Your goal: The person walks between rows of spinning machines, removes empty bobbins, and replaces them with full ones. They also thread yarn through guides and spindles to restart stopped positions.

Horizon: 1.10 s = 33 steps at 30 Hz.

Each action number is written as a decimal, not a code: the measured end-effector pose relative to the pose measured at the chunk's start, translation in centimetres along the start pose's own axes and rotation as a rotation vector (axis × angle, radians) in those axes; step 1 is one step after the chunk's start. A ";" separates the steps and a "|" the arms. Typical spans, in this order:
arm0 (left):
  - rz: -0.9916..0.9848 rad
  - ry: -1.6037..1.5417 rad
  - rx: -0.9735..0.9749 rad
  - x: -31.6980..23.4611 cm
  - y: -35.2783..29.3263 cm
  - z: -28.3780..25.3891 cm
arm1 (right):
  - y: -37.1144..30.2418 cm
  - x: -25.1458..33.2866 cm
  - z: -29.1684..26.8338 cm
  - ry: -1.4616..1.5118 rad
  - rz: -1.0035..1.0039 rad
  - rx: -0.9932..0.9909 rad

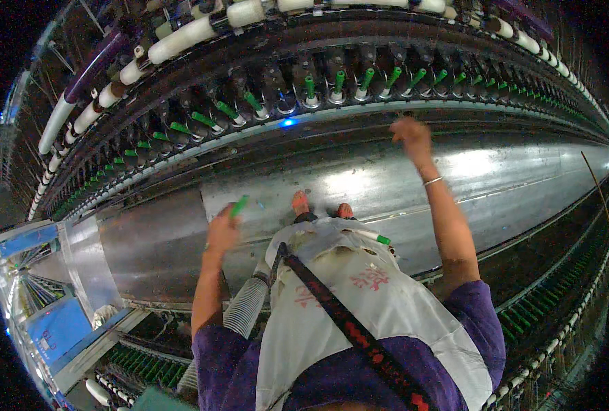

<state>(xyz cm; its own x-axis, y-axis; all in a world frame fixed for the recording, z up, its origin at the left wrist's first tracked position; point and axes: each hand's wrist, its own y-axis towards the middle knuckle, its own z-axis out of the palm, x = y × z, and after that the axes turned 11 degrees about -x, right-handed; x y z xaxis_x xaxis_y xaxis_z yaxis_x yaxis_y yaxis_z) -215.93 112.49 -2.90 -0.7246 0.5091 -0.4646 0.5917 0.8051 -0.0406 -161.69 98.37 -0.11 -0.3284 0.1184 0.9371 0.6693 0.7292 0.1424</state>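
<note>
My left hand (pixel 224 231) is closed round a green bobbin (pixel 239 206), whose end sticks up past the fingers, over the walkway on the left. My right hand (pixel 413 137) is raised in front of the spindle row, farther right; its fingers are smeared by motion, and I cannot tell whether they hold anything. Across the machine stands a row of green bobbins (pixel 367 81) with white lower parts. One spindle (pixel 286 103) in this row carries no green bobbin, and a blue light (pixel 289 123) glows just below it. A white tube with a green end (pixel 383 240) lies at my apron (pixel 339 288).
White roving rolls (pixel 181 44) run along the machine above the bobbins. A second spindle row (pixel 534 308) stands behind me on the right. A ribbed grey hose (pixel 244 308) hangs at my left side. A thin stick (pixel 599 188) leans at the far right. Blue panels (pixel 61 329) stand far left.
</note>
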 end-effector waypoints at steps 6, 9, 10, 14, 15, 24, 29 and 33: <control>-0.638 -1.063 -0.709 13.6 3.1 -6.7 | -3.9 0.2 15.6 -0.626 -0.436 0.320; -0.418 -0.688 -0.705 15.4 4.8 -14.7 | -0.6 2.1 23.3 -0.621 -0.344 0.130; -0.319 -0.490 -0.731 15.8 5.3 -16.9 | -0.1 2.4 24.7 -0.668 -0.357 0.169; -0.048 0.277 -0.592 17.5 7.1 -19.4 | 0.9 2.2 27.7 -0.887 -0.391 0.102; 0.081 0.307 -0.552 18.3 7.7 -18.7 | 0.7 2.0 27.8 -0.897 -0.334 0.068; -0.275 -0.970 -0.609 25.7 8.9 -5.7 | -0.3 0.9 25.8 -0.825 -0.254 -0.125; -0.583 -1.375 -0.730 25.3 7.3 -5.0 | -0.8 0.7 24.0 -0.706 -0.348 -0.106; -0.331 -0.876 -0.692 24.3 8.0 -7.1 | 1.2 0.8 24.9 -0.882 -0.441 -0.096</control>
<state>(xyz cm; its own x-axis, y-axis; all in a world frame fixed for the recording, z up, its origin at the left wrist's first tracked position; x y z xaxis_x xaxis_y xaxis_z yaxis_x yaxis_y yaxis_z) -231.32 133.42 -8.18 -0.1552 0.0757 -0.9850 -0.0962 0.9912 0.0914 -177.73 116.10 -7.13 -0.9137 0.3373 0.2267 0.4062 0.7755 0.4833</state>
